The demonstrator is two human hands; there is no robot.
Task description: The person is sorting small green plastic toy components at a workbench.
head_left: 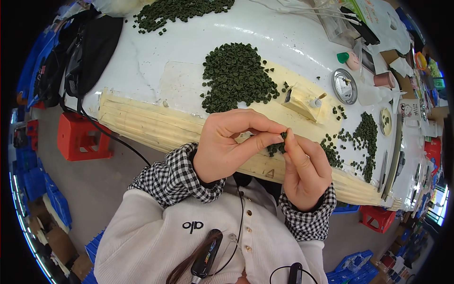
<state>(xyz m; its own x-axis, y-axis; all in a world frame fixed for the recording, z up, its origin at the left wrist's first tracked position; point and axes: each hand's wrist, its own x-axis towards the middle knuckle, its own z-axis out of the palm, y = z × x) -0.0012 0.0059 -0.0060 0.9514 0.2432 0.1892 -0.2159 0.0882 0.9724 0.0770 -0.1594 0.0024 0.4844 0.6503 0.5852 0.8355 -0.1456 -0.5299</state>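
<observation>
Above the near edge of the table, my left hand and my right hand meet fingertip to fingertip. Both are closed in a pinch on one small dark green cup-shaped piece, mostly covered by the fingers. Just beyond my left hand lies a large heap of similar green pieces. A few more green pieces show on the table beneath the fingertips. Past my right hand stands a block wrapped in beige tape, with a short peg on its top.
Another green heap lies at the far edge, and scattered pieces at the right. A round metal tin, a pink spool and a small dish stand there too. A black bag sits far left; a red stool is below.
</observation>
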